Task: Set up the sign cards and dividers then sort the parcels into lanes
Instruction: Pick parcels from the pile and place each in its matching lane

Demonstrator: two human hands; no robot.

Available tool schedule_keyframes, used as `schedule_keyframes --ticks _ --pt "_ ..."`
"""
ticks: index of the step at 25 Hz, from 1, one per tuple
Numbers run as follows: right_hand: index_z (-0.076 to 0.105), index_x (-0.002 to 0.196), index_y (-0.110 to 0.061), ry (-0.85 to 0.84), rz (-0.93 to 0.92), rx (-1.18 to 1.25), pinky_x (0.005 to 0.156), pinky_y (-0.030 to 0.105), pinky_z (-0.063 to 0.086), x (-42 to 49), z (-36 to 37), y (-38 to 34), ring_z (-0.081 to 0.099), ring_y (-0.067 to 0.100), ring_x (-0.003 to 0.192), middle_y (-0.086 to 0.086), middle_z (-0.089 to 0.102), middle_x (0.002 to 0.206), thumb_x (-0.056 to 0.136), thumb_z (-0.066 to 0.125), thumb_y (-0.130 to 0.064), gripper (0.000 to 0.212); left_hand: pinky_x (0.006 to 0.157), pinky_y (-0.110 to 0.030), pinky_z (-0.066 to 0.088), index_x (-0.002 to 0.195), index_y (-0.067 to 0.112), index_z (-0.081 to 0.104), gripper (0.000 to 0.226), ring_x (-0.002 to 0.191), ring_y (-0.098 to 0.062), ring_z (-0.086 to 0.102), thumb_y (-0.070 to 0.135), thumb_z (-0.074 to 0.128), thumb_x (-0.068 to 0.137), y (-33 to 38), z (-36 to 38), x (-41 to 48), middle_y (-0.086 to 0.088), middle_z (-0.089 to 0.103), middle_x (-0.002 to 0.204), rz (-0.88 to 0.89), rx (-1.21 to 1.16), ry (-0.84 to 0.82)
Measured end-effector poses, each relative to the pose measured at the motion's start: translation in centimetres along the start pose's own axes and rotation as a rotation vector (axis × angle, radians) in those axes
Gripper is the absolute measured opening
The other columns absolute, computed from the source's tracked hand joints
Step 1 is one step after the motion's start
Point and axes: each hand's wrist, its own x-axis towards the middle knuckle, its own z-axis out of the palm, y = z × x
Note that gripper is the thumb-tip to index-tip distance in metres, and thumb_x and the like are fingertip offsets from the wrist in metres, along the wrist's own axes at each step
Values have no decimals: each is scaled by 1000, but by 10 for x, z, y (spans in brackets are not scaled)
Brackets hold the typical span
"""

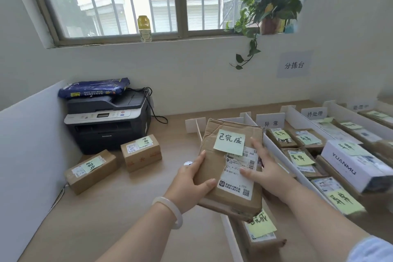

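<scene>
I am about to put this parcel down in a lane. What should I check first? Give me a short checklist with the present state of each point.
1. Grip: left hand and right hand both hold the parcel: ok.
2. Its note reads 已完成, legible: ok.
3. Lower parcel in the lane beneath bears the same words: ok.
4. Sign card of that lane, not in sight: cannot tell.
5. Free room in that lane: cannot tell.
6. Sorting finished: loose parcels lie beside the printer: not ok.
</scene>
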Motion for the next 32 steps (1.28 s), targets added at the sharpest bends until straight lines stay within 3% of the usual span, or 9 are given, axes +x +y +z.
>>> schedule_keyframes --ticks 2,4,5,8,10,19,25,29,32 --pt "22 149 -47 26 3 28 72 11 51 -17 -13 -3 52 2 115 -8 40 144 83 77 -25 88 69 -36 60 143 61 14 83 100 -13 58 40 71 87 5 -4 0 7 37 125 39 -24 -87" --pt "26 147 -49 45 39 23 71 13 50 -32 -23 -3 53 -2 111 -10 46 139 82 78 -25 86 56 -34 57 139 65 10 88 97 -14 64 35 73 86 12 -8 0 13 34 127 54 -104 -168" --pt "27 145 -51 48 60 22 73 14 50 -39 -25 -4 54 0 112 -11 48 137 82 78 -26 86 62 -32 57 138 66 6 89 102 -12 63 36 73 86 15 -7 0 15 32 133 74 -87 -197" --pt "31 141 -54 39 58 -18 76 13 51 -57 -23 -7 53 3 116 -11 45 140 78 81 -25 86 107 -28 40 141 66 -1 91 137 -15 36 55 69 84 18 7 -4 9 12 156 165 224 -253" --pt "32 139 -57 72 49 -40 76 12 51 -69 -17 -4 52 1 116 -11 42 140 77 83 -24 87 116 -33 32 139 68 -1 89 143 -18 28 61 67 81 13 18 -7 10 4 158 162 223 -282" --pt "40 132 -60 226 142 66 82 18 53 -130 -44 23 57 0 112 -14 50 134 75 84 -16 85 115 -29 33 144 61 13 95 138 -12 30 60 76 74 27 60 -12 13 13 152 264 118 -376" --pt "47 126 -61 205 222 85 91 39 56 -120 -91 43 65 14 107 -7 59 126 79 80 -19 71 114 -32 35 149 56 13 96 137 -17 33 64 73 74 51 110 2 8 17 151 188 100 -344" --pt "47 124 -63 121 263 86 92 41 56 -95 -139 67 68 16 104 -6 58 126 74 80 -23 72 112 -34 37 152 52 10 97 138 -21 34 63 70 77 76 154 24 4 16 154 96 106 -329" --pt "45 129 -59 63 290 53 90 34 56 -80 -174 94 67 12 103 -7 58 128 67 79 -28 77 111 -37 39 151 53 10 96 138 -22 35 63 70 77 89 193 35 4 15 154 15 73 -308"
